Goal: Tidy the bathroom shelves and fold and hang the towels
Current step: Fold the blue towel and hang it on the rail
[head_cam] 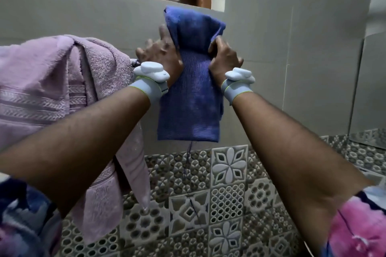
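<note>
Head view: blue towel, folded narrow, is gripped at mid-height by left hand and right hand beside the hung pink towel; hanging step judged underway, draping over the rail required next.

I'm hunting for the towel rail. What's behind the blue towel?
Grey wall tile shows around the blue towel; whatever lies directly behind it, a rail included, is covered by the cloth.
</note>
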{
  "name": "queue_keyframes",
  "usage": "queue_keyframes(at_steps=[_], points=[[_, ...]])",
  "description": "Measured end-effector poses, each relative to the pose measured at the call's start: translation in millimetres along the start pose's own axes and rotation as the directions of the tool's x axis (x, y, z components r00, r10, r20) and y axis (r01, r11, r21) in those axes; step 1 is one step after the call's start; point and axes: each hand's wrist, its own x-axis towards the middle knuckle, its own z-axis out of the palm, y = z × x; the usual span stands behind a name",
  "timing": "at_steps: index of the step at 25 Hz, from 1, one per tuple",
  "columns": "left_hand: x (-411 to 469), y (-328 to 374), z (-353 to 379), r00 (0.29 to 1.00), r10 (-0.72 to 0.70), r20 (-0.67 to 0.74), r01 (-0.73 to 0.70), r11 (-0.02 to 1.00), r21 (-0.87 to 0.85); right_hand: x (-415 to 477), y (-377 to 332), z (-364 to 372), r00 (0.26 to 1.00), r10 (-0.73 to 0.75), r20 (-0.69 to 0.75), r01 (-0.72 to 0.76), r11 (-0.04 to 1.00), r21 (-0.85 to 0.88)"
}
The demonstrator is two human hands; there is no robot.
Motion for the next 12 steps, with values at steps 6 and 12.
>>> queue_keyframes(at_steps=[6, 12], points=[[15, -12, -1, 0.875, 0.442, -0.198, -0.393, 0.887, 0.243, 16, 14, 9, 0.998, -0.066, 0.018, 0.063, 0.99, 0.125], [31, 3, -15, 0.866, 0.401, 0.3, -0.445, 0.891, 0.093, 15, 16, 11, 0.987, -0.119, 0.106, 0.114, 0.992, 0.053]])
